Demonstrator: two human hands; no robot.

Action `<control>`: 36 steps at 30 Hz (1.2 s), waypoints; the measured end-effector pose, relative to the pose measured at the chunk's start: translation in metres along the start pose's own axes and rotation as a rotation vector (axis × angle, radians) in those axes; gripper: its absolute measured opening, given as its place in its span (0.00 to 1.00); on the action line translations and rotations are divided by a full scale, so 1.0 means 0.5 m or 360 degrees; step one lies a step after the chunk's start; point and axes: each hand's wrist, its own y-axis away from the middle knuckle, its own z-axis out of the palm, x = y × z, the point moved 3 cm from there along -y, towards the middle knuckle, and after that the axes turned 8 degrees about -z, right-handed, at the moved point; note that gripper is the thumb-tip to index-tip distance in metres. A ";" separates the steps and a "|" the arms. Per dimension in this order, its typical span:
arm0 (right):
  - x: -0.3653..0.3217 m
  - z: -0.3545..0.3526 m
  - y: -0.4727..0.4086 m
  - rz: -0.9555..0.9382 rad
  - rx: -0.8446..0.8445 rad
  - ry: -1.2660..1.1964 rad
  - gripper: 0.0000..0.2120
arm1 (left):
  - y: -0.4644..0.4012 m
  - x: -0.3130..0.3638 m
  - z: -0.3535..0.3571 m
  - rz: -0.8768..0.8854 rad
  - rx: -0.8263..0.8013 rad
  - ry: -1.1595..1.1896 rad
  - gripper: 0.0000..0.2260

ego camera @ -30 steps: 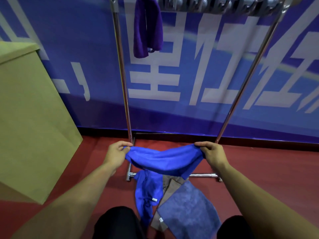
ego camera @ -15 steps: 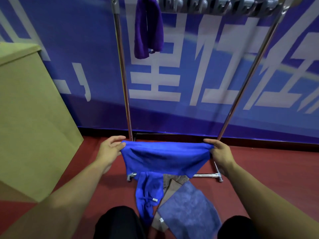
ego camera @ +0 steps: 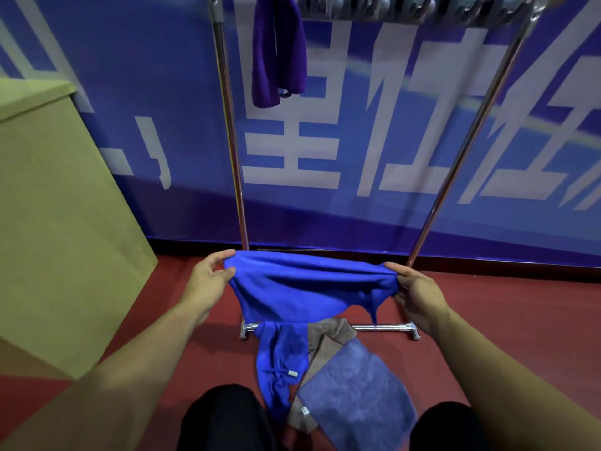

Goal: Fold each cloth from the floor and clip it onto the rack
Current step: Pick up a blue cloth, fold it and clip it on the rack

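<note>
Head cam: L hand & R hand each pinch blue cloth, stretched btwn both grips; rack just beyond.

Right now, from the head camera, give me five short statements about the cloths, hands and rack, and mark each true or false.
1. Both hands hold the bright blue cloth stretched between them. True; the left hand and right hand each pinch an end.
2. The purple cloth lies on the floor. False; it hangs from the rack's top bar.
3. Three cloths lie on the floor below the hands. True: blue, brown and greyish blue.
4. The rack is wooden. False; its poles are shiny metal.
5. The floor is green. False; it is red.
</note>
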 end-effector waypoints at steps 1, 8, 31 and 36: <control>0.000 -0.001 -0.001 0.0021 -0.0016 -0.0090 0.21 | 0.001 0.000 0.002 0.0000 0.0005 0.0008 0.18; -0.043 0.015 -0.005 -0.0135 0.0013 -0.0215 0.19 | 0.012 0.008 0.006 0.0005 -0.0032 0.0162 0.14; -0.196 0.034 0.027 -0.0880 0.0377 0.0382 0.10 | 0.051 0.202 0.034 0.0396 0.0250 0.0460 0.13; -0.191 0.031 0.022 -0.0721 0.0294 0.0215 0.10 | 0.037 0.198 0.032 0.0359 0.0186 0.0402 0.13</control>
